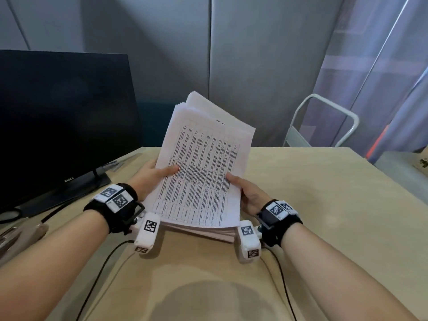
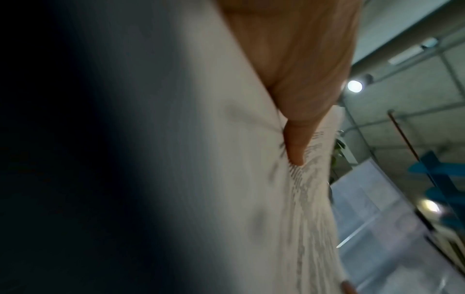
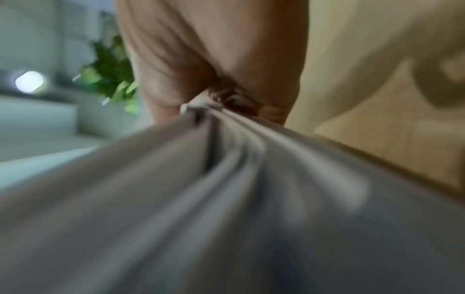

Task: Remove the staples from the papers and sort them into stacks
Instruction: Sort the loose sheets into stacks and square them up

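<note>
Thumbs press the printed top sheet, left hand [image 1: 151,173] and right hand [image 1: 249,191] clamped on either long edge of the papers [image 1: 203,167], tilted up at frame centre over the desk [image 1: 324,205]. Thick, floppy and probably heavy, the sheets look ready to slide; gripping low with support underneath seems safest. No staples can be made out.

The bench [image 1: 312,205] is light wood. A black screen [image 1: 62,117] stands on its stand at the far left of the bench. Thin black wires [image 1: 104,262] lie across the near part. At the left edge sits something shiny, too blurry to tell what it is.
</note>
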The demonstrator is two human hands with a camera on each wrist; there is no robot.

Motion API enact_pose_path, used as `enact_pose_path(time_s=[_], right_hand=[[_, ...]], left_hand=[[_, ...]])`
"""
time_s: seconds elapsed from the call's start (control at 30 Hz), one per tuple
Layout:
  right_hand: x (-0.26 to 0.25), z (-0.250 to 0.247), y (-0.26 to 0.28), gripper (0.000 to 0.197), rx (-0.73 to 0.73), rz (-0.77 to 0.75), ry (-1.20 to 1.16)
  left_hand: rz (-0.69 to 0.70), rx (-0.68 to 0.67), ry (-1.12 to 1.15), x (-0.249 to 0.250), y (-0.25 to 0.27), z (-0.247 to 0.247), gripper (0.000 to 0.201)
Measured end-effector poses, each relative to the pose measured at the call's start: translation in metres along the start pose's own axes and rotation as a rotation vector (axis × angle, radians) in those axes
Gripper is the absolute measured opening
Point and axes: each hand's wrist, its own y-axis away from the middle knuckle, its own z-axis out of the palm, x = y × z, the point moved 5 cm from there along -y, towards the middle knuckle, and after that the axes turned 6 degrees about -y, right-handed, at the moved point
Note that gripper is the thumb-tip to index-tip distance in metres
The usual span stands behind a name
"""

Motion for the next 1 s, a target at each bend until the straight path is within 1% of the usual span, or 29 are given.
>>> enact_pose_path(time_s=[0.1, 0.17, 0.2, 0.3, 0.37, 0.4, 0.47, 0.53, 0.57, 0.6, 0.63, 0.67, 0.7, 0.73, 0.77, 0.83, 0.87, 0.93, 1.0], right_hand=[[-0.014, 0.018, -0.002, 0.042, 0.059, -0.138, 0.14], [-0.026, 0.028, -0.002, 0.04, 0.065, -0.236, 0.248], [-0.034, 0.034, 0.0, 0.039, 0.049, -0.301, 0.303], [-0.061, 0.051, 0.011, 0.044, -0.015, -0.474, 0.439], [-0.079, 0.062, 0.017, 0.044, -0.075, -0.527, 0.472], [-0.087, 0.065, 0.019, 0.044, -0.113, -0.537, 0.475], [-0.091, 0.063, 0.019, 0.048, -0.162, -0.523, 0.481], [-0.084, 0.053, 0.018, 0.055, -0.17, -0.5, 0.481], [-0.078, 0.049, 0.018, 0.055, -0.157, -0.502, 0.471], [-0.072, 0.047, 0.017, 0.053, -0.139, -0.509, 0.455], [-0.068, 0.047, 0.016, 0.051, -0.109, -0.52, 0.429], [-0.065, 0.048, 0.015, 0.049, -0.061, -0.534, 0.402], [-0.063, 0.048, 0.015, 0.046, -0.006, -0.545, 0.372], [-0.063, 0.05, 0.015, 0.043, 0.037, -0.555, 0.343], [-0.063, 0.052, 0.014, 0.041, 0.062, -0.565, 0.32], [-0.072, 0.058, 0.014, 0.041, 0.074, -0.59, 0.297], [-0.078, 0.061, 0.014, 0.041, 0.069, -0.609, 0.305], [-0.088, 0.064, 0.013, 0.042, 0.052, -0.64, 0.337], [-0.086, 0.059, 0.01, 0.042, 0.048, -0.637, 0.38]], left_hand=[[0.04, 0.057, -0.027, 0.002, -0.002, -0.006, 0.04], [0.077, 0.153, -0.041, 0.001, 0.001, -0.005, 0.037], [0.124, 0.213, -0.068, 0.002, 0.004, -0.005, 0.035], [0.345, 0.351, -0.148, 0.017, 0.012, -0.003, 0.033], [0.441, 0.388, -0.121, 0.027, 0.013, -0.003, 0.036], [0.459, 0.385, -0.096, 0.03, 0.012, -0.004, 0.039], [0.449, 0.327, -0.019, 0.029, 0.009, -0.004, 0.043], [0.399, 0.249, 0.101, 0.021, 0.008, -0.005, 0.048], [0.375, 0.235, 0.131, 0.017, 0.005, -0.004, 0.049], [0.36, 0.253, 0.129, 0.014, 0.004, -0.001, 0.043], [0.356, 0.307, 0.108, 0.013, 0.004, 0.002, 0.032], [0.356, 0.385, 0.082, 0.012, 0.004, 0.005, 0.023], [0.358, 0.453, 0.073, 0.013, 0.004, 0.008, 0.019], [0.36, 0.499, 0.078, 0.015, 0.004, 0.011, 0.02], [0.363, 0.527, 0.088, 0.018, 0.004, 0.014, 0.026], [0.41, 0.556, 0.099, 0.029, 0.003, 0.013, 0.04], [0.441, 0.567, 0.098, 0.036, 0.003, 0.011, 0.044], [0.475, 0.576, 0.101, 0.043, 0.002, 0.005, 0.046], [0.432, 0.533, 0.102, 0.037, -0.001, 0.004, 0.045]])
